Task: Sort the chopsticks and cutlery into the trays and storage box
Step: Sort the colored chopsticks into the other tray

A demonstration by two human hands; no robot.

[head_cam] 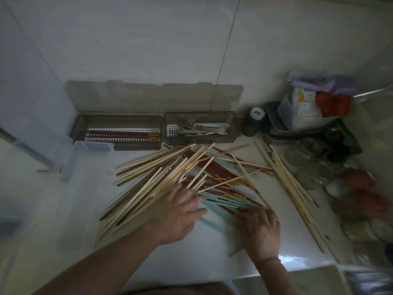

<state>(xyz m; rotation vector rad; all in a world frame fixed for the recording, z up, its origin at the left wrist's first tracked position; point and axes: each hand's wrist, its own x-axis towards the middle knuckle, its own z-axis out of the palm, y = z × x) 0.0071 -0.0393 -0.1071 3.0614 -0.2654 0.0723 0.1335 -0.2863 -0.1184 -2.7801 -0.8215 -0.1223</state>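
A loose heap of chopsticks covers the white counter: pale bamboo ones (153, 173) on the left, red ones with gold bands (221, 177) and light blue ones (221, 203) in the middle. My left hand (176, 213) lies flat on the heap, fingers spread over the bamboo and blue sticks. My right hand (260, 228) rests on the blue and red sticks with its fingers bent down onto them. At the back, the left tray (119, 120) holds red chopsticks (119, 134). The right tray (231, 124) holds metal cutlery (197, 129).
A separate bundle of long bamboo sticks (289, 184) runs diagonally at the right. Jars (304, 152), a metal tin (274, 124) and a plastic bag (310, 103) crowd the right side. A clear plastic container (89, 154) stands at the left. The trays' lid (148, 94) leans on the wall.
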